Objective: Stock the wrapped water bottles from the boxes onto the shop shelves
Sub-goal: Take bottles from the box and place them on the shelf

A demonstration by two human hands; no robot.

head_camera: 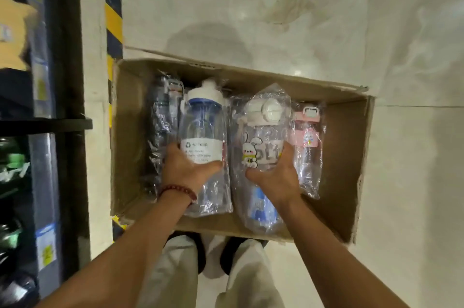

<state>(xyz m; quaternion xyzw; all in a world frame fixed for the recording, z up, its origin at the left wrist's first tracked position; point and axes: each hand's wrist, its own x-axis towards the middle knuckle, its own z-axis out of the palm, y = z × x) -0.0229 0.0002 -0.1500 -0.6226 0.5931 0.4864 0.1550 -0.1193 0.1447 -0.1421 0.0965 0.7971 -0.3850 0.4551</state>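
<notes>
An open cardboard box lies on the floor in front of me, holding several plastic-wrapped water bottles. My left hand grips a clear bottle with a white and blue lid around its lower body. My right hand grips a clear bottle with a rabbit sticker and white cap. Both bottles are held over the box, lids pointing away from me. A pink-capped bottle lies at the right inside the box. Dark wrapped bottles lie at the left inside it.
Black shop shelves stand along the left with stocked goods and price tags. A yellow and black hazard stripe runs along the floor beside them. Pale tiled floor spreads beyond and to the right of the box. My legs and shoes are below the box.
</notes>
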